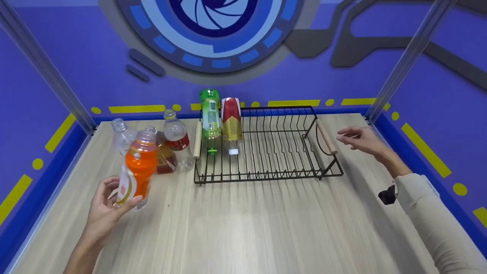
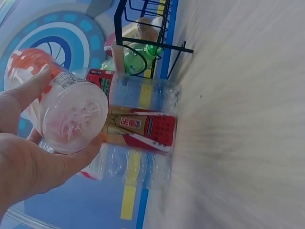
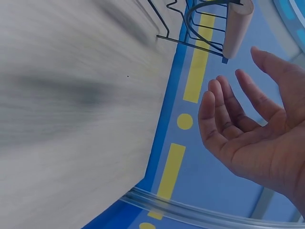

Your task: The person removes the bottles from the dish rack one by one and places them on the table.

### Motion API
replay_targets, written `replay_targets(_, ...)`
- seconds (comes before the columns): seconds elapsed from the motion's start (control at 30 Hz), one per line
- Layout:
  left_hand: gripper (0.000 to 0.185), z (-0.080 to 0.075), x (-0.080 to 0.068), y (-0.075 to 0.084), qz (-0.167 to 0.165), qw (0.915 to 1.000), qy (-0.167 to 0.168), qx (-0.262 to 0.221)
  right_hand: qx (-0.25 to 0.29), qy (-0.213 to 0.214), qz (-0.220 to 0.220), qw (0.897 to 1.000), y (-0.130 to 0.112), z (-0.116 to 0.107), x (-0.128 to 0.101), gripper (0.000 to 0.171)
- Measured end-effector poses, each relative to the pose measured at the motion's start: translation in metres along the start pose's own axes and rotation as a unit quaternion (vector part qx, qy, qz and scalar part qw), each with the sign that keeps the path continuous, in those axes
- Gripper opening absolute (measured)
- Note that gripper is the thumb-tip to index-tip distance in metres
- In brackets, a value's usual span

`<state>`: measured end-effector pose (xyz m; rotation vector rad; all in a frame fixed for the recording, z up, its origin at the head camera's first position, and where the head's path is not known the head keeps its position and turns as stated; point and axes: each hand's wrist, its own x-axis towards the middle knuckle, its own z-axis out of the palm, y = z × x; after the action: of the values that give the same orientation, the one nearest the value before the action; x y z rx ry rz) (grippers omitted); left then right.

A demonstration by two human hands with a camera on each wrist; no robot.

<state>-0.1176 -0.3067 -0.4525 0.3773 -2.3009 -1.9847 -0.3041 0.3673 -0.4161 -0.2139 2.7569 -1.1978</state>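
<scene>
Orange bottle (image 1: 139,167), lower left, is being grasped by left hand (image 1: 104,205) fingers; right hand (image 1: 361,140), fingers released, is being held beside wire rack (image 1: 266,152).

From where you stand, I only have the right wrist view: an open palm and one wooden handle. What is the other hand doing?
Observer: The left hand grips an orange bottle, lifted clear of the table.
Operator: Is anything in the rack yet?
Observer: Yes, a green bottle and a red and yellow bottle lie in the black wire rack at its left end, caps toward the person.
Operator: Any more bottles waiting?
Observer: Three stand together left of the rack: two clear bottles and one with a red label.
</scene>
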Motion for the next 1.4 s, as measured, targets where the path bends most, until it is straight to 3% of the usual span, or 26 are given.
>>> replay_targets(0.13,0.068,-0.010,0.003,-0.010,-0.009,0.9993,0.030,-0.021,0.011,-0.018,-0.011,1.000,0.000,0.006,0.004,0.049)
replay_targets(0.37,0.083,-0.025,0.016,-0.018,-0.080,0.9927,0.087,-0.023,0.032,-0.057,-0.029,0.997,0.000,0.010,0.007,0.051)
replay_targets(0.47,0.085,-0.030,0.022,-0.019,-0.093,0.9901,0.102,-0.027,0.050,-0.074,-0.042,0.995,-0.001,0.012,0.007,0.052)
replay_targets(0.67,0.097,-0.039,0.038,-0.023,-0.104,0.9861,0.130,-0.008,0.063,-0.109,-0.067,0.990,-0.002,0.016,0.006,0.051)
replay_targets(1.03,0.104,-0.056,0.068,-0.035,-0.138,0.9790,0.149,0.013,0.084,-0.120,-0.040,0.988,-0.007,0.018,0.007,0.055)
replay_targets(1.13,0.103,-0.056,0.081,-0.037,-0.145,0.9761,0.161,0.018,0.102,-0.130,-0.028,0.986,-0.006,0.017,0.008,0.056)
replay_targets(1.4,0.098,-0.044,0.112,-0.046,-0.117,0.9715,0.197,0.061,0.116,-0.139,-0.006,0.983,0.001,0.018,0.005,0.055)
